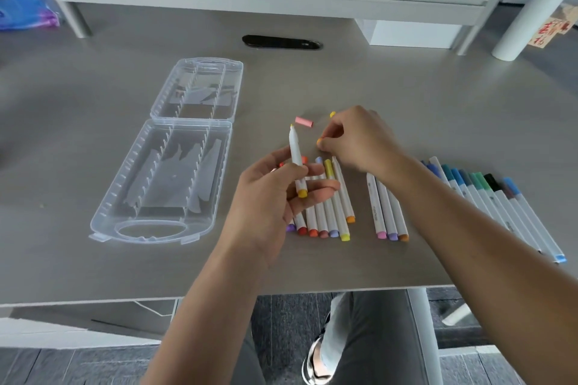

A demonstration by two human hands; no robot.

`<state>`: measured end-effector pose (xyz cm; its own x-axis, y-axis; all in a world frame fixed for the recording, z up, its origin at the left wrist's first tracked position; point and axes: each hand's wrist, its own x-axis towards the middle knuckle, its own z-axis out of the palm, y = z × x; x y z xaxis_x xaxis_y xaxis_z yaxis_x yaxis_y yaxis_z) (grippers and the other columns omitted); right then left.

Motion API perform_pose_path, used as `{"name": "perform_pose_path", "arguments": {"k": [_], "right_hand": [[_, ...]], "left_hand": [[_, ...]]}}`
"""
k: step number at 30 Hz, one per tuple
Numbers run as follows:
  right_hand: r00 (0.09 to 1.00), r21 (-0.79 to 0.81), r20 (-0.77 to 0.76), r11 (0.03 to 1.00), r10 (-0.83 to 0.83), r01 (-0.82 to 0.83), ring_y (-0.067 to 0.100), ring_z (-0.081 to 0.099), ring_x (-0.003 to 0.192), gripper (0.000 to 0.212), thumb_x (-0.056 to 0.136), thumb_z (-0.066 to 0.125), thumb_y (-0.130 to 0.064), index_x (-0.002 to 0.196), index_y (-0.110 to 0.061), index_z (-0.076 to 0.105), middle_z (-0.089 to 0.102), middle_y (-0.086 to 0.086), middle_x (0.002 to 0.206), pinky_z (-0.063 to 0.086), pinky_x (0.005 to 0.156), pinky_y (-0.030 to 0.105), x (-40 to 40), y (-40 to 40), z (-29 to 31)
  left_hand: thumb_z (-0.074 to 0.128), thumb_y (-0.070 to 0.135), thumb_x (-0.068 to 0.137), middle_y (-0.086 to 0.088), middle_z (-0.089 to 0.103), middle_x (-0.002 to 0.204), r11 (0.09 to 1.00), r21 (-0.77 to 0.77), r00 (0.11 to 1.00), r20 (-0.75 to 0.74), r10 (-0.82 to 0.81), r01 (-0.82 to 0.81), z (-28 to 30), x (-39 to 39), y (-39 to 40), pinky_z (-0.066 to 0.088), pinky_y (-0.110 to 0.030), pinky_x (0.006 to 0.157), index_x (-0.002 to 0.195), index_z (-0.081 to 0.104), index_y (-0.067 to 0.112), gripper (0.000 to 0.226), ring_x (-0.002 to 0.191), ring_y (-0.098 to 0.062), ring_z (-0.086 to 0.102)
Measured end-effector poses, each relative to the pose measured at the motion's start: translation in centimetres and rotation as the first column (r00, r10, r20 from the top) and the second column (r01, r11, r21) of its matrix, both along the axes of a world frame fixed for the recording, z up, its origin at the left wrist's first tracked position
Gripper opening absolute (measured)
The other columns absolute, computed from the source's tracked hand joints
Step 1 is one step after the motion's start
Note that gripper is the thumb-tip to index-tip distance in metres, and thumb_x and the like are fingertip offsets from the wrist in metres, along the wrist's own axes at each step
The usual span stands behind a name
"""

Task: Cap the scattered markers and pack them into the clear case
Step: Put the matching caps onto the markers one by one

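Two bare hands work above the grey table [93, 166], and the left hand [269, 194] covers the upper ends of a row of white-barrelled markers with warm-coloured caps [328, 219] lying beneath it, so how many there are is hard to tell. Its grip is clamped on a white marker with a yellow end cap [296, 162], held nearly upright, long axis running away from the person, bare yellow tip at the top. The right hand [359, 141] pinches a small orange cap [319, 142] between fingertip and thumb, just right of that tip; the rest of the cap is hidden. A loose pink cap [304, 121] lies on the table just beyond. Three more white markers [386, 212] rest partly under the right forearm, and a row of blue, green and dark-capped markers [500, 200] fans out at far right. The clear plastic case [169, 153] lies open flat at left, both halves up, well apart from the markers. A black oval cable slot [281, 41] sits further back.
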<state>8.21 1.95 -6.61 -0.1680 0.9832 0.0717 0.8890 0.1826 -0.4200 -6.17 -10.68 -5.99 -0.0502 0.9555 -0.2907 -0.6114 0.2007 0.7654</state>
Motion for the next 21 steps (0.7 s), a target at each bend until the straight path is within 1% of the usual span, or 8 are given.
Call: {"name": "perform_pose_path", "arguments": {"k": [3, 5, 7, 9, 11, 15, 18, 21], "right_hand": [[0.994, 0.004, -0.111, 1.0, 0.013, -0.013, 0.014, 0.067, 0.082, 0.01, 0.094, 0.074, -0.029, 0.097, -0.02, 0.078, 0.072, -0.006, 0.085, 0.05, 0.072, 0.028, 0.7, -0.3, 0.2], [0.983, 0.009, -0.177, 0.999, 0.042, -0.041, 0.013, 0.067, 0.083, 0.01, 0.095, 0.073, -0.027, 0.099, -0.018, 0.078, 0.071, -0.006, 0.086, 0.051, 0.077, 0.03, 1.2, -0.7, 0.3], [0.975, 0.02, -0.215, 0.999, 0.052, -0.049, 0.013, 0.066, 0.083, 0.012, 0.095, 0.074, -0.025, 0.1, -0.016, 0.077, 0.072, -0.005, 0.087, 0.05, 0.078, 0.03, 1.9, -0.8, 0.2], [0.974, 0.029, -0.224, 0.999, 0.032, -0.026, 0.009, 0.064, 0.075, 0.012, 0.094, 0.074, -0.025, 0.101, -0.016, 0.077, 0.069, -0.008, 0.082, 0.049, 0.076, 0.029, 2.6, -0.9, -0.1], [0.972, 0.039, -0.234, 0.999, 0.006, 0.004, 0.008, 0.064, 0.071, 0.011, 0.093, 0.076, -0.025, 0.101, -0.017, 0.076, 0.067, -0.01, 0.078, 0.054, 0.076, 0.032, 3.1, -0.7, -0.4], [0.986, 0.075, -0.166, 0.997, 0.0, 0.013, 0.013, 0.068, 0.081, 0.012, 0.092, 0.077, -0.032, 0.1, -0.023, 0.078, 0.072, -0.009, 0.087, 0.059, 0.08, 0.038, 2.7, -0.5, -0.8], [0.999, 0.083, -0.047, 0.996, 0.015, -0.012, 0.014, 0.068, 0.085, 0.01, 0.091, 0.075, -0.035, 0.095, -0.027, 0.079, 0.073, -0.008, 0.089, 0.055, 0.076, 0.033, 1.5, -0.3, -1.1], [1.0, 0.083, 0.015, 0.996, 0.016, -0.017, 0.014, 0.067, 0.082, 0.01, 0.091, 0.074, -0.035, 0.093, -0.027, 0.079, 0.074, -0.007, 0.088, 0.048, 0.067, 0.027, 0.8, 0.2, -1.0]], "left_hand": [[0.049, -0.01, 0.096, -0.02, 0.072, 0.088, 1.0, -0.01, 1.0, 0.015, 0.002, -0.002, -0.1, 0.0, 0.1, 0.062, -0.032, 0.064, 0.122, 0.058, -0.003, 0.029, 0.074, -0.034, 0.075], [0.049, -0.009, 0.097, -0.02, 0.07, 0.087, 1.0, -0.008, 1.0, 0.008, -0.006, 0.006, 0.1, 0.1, 0.2, 0.063, -0.032, 0.065, 0.121, 0.058, -0.003, 0.027, 0.074, -0.035, 0.075], [0.049, -0.007, 0.099, -0.021, 0.069, 0.086, 1.0, -0.002, 1.0, 0.003, -0.013, 0.013, 0.2, 0.3, 0.2, 0.064, -0.034, 0.065, 0.118, 0.059, -0.002, 0.022, 0.074, -0.036, 0.075], [0.05, -0.005, 0.099, -0.022, 0.069, 0.084, 1.0, -0.002, 1.0, -0.001, -0.019, 0.019, 0.3, 0.5, 0.3, 0.064, -0.036, 0.067, 0.114, 0.06, -0.002, 0.019, 0.073, -0.036, 0.075], [0.052, -0.004, 0.098, -0.023, 0.069, 0.084, 1.0, -0.002, 0.999, -0.023, -0.025, 0.025, 0.3, 0.7, 0.3, 0.065, -0.036, 0.068, 0.111, 0.062, -0.001, 0.016, 0.073, -0.035, 0.075], [0.054, -0.002, 0.097, -0.021, 0.072, 0.086, 0.999, 0.006, 0.998, -0.055, -0.034, 0.034, 0.1, 1.0, 0.3, 0.064, -0.035, 0.069, 0.104, 0.065, 0.003, 0.013, 0.075, -0.033, 0.075], [0.053, -0.002, 0.098, -0.021, 0.074, 0.085, 1.0, 0.011, 0.998, -0.055, -0.027, 0.028, 0.0, 0.9, 0.4, 0.063, -0.032, 0.066, 0.105, 0.064, 0.002, 0.014, 0.072, -0.03, 0.073], [0.052, -0.001, 0.099, -0.022, 0.076, 0.092, 0.999, 0.027, 0.997, -0.078, -0.025, 0.027, 0.0, 0.6, 0.5, 0.061, -0.03, 0.064, 0.112, 0.062, 0.001, 0.016, 0.072, -0.028, 0.073]]}}
